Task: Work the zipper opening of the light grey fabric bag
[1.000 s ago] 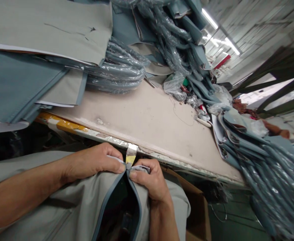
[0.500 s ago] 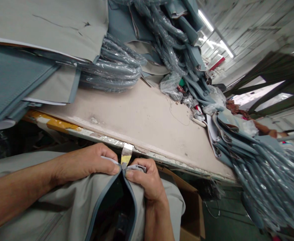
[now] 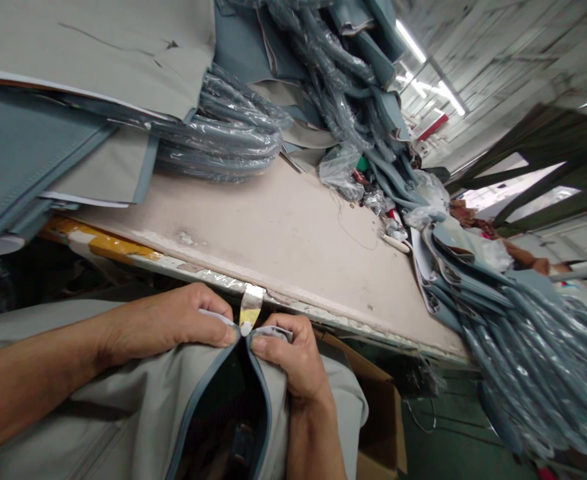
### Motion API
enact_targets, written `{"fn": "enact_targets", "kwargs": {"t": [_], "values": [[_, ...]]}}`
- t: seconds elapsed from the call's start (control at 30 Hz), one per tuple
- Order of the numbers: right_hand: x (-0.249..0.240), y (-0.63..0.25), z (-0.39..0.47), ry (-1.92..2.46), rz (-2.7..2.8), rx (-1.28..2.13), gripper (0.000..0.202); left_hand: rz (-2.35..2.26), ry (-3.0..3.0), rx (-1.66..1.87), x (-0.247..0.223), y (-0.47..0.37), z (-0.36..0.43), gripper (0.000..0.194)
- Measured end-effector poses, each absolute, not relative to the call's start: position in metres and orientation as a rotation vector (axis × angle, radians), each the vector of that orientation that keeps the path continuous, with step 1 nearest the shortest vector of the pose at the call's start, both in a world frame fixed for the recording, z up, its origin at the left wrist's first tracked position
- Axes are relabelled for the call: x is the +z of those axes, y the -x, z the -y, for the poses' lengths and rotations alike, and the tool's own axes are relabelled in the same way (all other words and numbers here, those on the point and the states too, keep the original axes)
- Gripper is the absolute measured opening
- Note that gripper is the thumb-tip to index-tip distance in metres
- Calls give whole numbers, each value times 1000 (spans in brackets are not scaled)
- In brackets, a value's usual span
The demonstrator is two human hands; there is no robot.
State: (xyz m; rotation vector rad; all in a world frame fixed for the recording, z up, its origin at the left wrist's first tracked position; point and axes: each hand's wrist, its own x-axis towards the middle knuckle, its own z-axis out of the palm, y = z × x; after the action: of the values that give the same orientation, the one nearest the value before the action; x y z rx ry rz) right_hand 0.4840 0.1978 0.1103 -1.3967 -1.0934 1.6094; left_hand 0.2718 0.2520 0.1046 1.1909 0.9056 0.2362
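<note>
A large grey fabric piece (image 3: pixel 158 400) with blue-grey edging hangs below the table's front edge, its opening spread around a dark gap. My left hand (image 3: pixel 188 320) pinches the left edge of that opening between thumb and fingers. On the other side of the gap, my right hand (image 3: pixel 291 353) pinches the right edge, with a folded bit of fabric over its fingers. Just above and between the fingertips, a silver and yellow tab (image 3: pixel 251 307) with a small whitish round tip sticks out from the table edge.
Grey and blue panels (image 3: pixel 98 53) and plastic-wrapped bundles (image 3: pixel 223 137) lie on the table (image 3: pixel 273 233) at the left and back. More wrapped blue pieces (image 3: pixel 523 327) hang at the right. A cardboard box (image 3: pixel 383 413) is below the table.
The two pinched edges have parted slightly at the top, and the whitish round tip shows more clearly between them. Both hands keep their hold.
</note>
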Motion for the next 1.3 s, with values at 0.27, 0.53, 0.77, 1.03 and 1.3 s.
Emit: {"fn": "enact_targets", "kwargs": {"t": [0.27,0.53,0.77,1.03,1.3], "values": [[113,-483,-202,1420,1114,1602,31,-931,-1122,166,119,-268,-255,39],[110,-486,-202,1405,1146,1604,29,-898,-1074,155,125,-269,-256,34],[115,-484,-204,1417,1135,1594,29,-893,-993,178,117,-269,-255,38],[114,-483,-205,1415,1118,1585,40,-906,-986,215,116,-270,-254,38],[113,-483,-204,1418,1122,1582,38,-911,-1060,202,118,-270,-256,41]]}}
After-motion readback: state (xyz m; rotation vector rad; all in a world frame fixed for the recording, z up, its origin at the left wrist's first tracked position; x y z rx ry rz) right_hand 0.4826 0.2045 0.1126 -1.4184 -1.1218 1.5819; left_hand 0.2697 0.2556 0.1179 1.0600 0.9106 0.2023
